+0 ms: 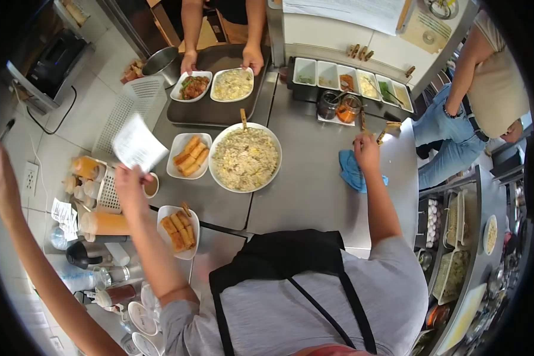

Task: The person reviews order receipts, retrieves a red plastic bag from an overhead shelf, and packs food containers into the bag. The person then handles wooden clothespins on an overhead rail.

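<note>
Holding a white paper slip (137,144) pinched between thumb and fingers, the left hand (129,184) hovers over the left part of the counter (314,178); the slip stands up and tilts toward the far left, above a small sauce cup (152,186). The right hand (366,152) rests on the counter at the right, fingers curled loosely with nothing clearly held, just beside a crumpled blue cloth (353,171) that lies partly under the wrist.

Between the two hands sits a large round plate of fried rice (245,158), with a rectangular dish of spring rolls (188,155) touching its left edge; the rolls' long axes run diagonally, near left to far right. The left hand is the nearer one to both. A second dish of spring rolls (179,231) lies near the left forearm.

Farther off, another person's two hands (219,59) hold the far edge of a dark tray (216,110) carrying two filled dishes. To the far right stands a row of condiment tubs (350,80). A third person's raised arm (18,225) crosses the left edge, and a seated person (486,89) is at the right. The bottles at near left are crowded and hard to tell apart.
</note>
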Demonstrator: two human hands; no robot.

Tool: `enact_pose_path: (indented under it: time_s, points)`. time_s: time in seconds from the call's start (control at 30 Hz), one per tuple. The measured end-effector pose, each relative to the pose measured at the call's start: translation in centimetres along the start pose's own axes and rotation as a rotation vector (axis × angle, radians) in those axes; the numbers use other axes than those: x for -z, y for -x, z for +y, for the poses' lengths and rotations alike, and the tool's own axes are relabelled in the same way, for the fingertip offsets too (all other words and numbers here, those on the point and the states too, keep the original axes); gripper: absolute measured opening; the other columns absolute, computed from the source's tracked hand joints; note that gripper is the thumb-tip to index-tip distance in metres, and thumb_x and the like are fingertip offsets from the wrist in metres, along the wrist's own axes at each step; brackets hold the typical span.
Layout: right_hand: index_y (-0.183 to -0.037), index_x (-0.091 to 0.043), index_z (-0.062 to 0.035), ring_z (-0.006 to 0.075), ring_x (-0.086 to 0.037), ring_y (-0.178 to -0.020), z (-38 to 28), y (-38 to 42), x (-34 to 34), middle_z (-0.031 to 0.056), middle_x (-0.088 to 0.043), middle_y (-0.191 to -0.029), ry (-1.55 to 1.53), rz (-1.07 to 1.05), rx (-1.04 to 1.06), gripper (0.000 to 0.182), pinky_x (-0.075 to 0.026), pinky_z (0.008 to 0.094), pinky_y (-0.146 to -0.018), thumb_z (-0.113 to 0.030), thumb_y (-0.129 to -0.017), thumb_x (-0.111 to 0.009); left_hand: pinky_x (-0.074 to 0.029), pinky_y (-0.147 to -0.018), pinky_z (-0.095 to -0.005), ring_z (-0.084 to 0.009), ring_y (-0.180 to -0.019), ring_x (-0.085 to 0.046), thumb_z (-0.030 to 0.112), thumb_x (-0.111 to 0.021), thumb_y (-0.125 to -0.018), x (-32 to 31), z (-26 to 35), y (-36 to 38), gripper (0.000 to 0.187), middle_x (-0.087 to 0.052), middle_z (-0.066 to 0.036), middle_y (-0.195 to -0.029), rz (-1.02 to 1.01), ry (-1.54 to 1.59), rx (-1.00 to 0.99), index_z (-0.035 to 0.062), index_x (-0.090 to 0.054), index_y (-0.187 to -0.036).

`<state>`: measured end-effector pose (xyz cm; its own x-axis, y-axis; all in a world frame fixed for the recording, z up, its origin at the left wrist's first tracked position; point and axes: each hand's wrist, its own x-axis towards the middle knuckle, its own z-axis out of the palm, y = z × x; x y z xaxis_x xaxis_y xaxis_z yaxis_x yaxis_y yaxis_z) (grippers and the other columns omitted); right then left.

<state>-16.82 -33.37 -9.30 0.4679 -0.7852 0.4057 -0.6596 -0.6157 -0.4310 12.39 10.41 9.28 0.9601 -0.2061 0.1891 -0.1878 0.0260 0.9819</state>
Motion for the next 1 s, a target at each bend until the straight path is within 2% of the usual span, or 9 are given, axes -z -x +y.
enact_pose_path:
  time_s: [0.13,0.3,0.47,0.57,0.7,0.73,0.83,0.9,1.0]
  points:
    - [-0.087,-0.058,-0.0085,0.0298,-0.052,-0.089,0.7,-5.1,0.0,0.0137,-0.056,-0.091,0.303,-0.13,-0.34,0.025,-0.043,0.0387,-0.073,-0.027,-0.075,-0.047,-0.037,-0.046,-0.0172,-0.0077,-0.049,-0.048,0.005,-0.045,-0.079,-3.1,-5.0,7.1,0.005,-0.055,-0.003,-0.073,-0.093,0.093,0.25,0.006,-0.046,-0.084]
    - [-0.092,-0.059,-0.0066,0.027,-0.05,-0.097,2.5,-7.8,-2.6,0.0116,-0.056,-0.1,0.513,-0.313,-0.377,0.029,-0.041,0.0378,-0.079,-0.025,-0.076,-0.043,-0.035,-0.04,-0.016,-0.0058,-0.047,-0.048,0.006,-0.045,-0.078,-4.6,-9.7,13.1,0.003,-0.054,-0.001,-0.065,-0.166,0.047,0.453,0.0067,-0.046,-0.081]
    - [-0.096,-0.059,-0.0123,0.0292,-0.048,-0.098,1.4,-8.0,-1.5,0.0107,-0.055,-0.102,0.418,-0.329,-0.485,0.028,-0.04,0.0392,-0.079,-0.025,-0.076,-0.042,-0.036,-0.041,-0.0179,-0.0068,-0.047,-0.048,0.006,-0.046,-0.077,-4.2,-15.0,15.2,0.004,-0.055,-0.004,-0.07,-0.164,0.047,0.564,0.0051,-0.046,-0.081]
    - [-0.098,-0.057,-0.0153,0.0295,-0.047,-0.099,0.8,-7.7,-0.9,0.0103,-0.054,-0.102,0.43,-0.315,-0.463,0.03,-0.04,0.0402,-0.078,-0.03,-0.076,-0.045,-0.035,-0.039,-0.0161,-0.0055,-0.047,-0.048,0.007,-0.046,-0.078,-4.3,-16.8,15.9,0.004,-0.053,-0.003,-0.065,-0.15,0.025,0.603,0.0049,-0.046,-0.081]
    - [-0.09,-0.057,-0.0119,0.0304,-0.048,-0.094,-0.2,-5.0,-0.4,0.0109,-0.054,-0.097,0.348,-0.065,-0.225,0.026,-0.042,0.041,-0.072,-0.031,-0.072,-0.054,-0.037,-0.039,-0.0175,-0.0072,-0.048,-0.049,0.008,-0.044,-0.078,-3.8,-16.9,15.5,0.006,-0.054,-0.004,-0.066,-0.124,-0.007,0.644,0.0048,-0.046,-0.083]
    - [-0.083,-0.056,-0.0087,0.0295,-0.053,-0.081,0.0,-4.1,-0.6,0.0119,-0.056,-0.088,0.228,-0.026,-0.086,0.021,-0.043,0.0396,-0.066,-0.026,-0.07,-0.057,-0.037,-0.039,-0.0178,-0.0077,-0.048,-0.05,0.008,-0.044,-0.078,-3.7,-17.1,15.2,0.006,-0.054,-0.004,-0.066,-0.122,-0.003,0.669,0.0049,-0.046,-0.083]
    - [-0.077,-0.057,-0.0065,0.0291,-0.055,-0.069,-1.3,-1.2,-1.6,0.0123,-0.057,-0.077,-0.097,-0.181,-0.061,0.018,-0.043,0.0382,-0.062,-0.022,-0.069,-0.057,-0.038,-0.038,-0.0189,-0.0089,-0.048,-0.05,0.009,-0.044,-0.078,-3.7,-17.3,14.7,0.007,-0.054,-0.005,-0.067,-0.14,-0.005,0.717,0.0052,-0.046,-0.084]
    - [-0.072,-0.058,-0.0047,0.0297,-0.056,-0.066,-3.4,0.9,-2.3,0.0127,-0.058,-0.068,-0.16,-0.204,0.066,0.017,-0.044,0.0366,-0.061,-0.022,-0.071,-0.054,-0.038,-0.039,-0.0186,-0.0085,-0.048,-0.05,0.009,-0.044,-0.078,-3.7,-17.0,14.6,0.008,-0.054,-0.005,-0.068,-0.168,-0.018,0.726,0.0052,-0.046,-0.085]
    - [-0.074,-0.059,-0.0035,0.0297,-0.056,-0.067,-9.3,4.8,-1.9,0.0141,-0.059,-0.072,-0.28,-0.603,0.117,0.021,-0.045,0.0351,-0.061,-0.024,-0.073,-0.053,-0.04,-0.041,-0.0179,-0.0071,-0.05,-0.05,0.009,-0.044,-0.077,-4.1,-16.7,14.9,0.014,-0.056,-0.005,-0.072,-0.249,-0.018,0.702,0.0055,-0.045,-0.091]
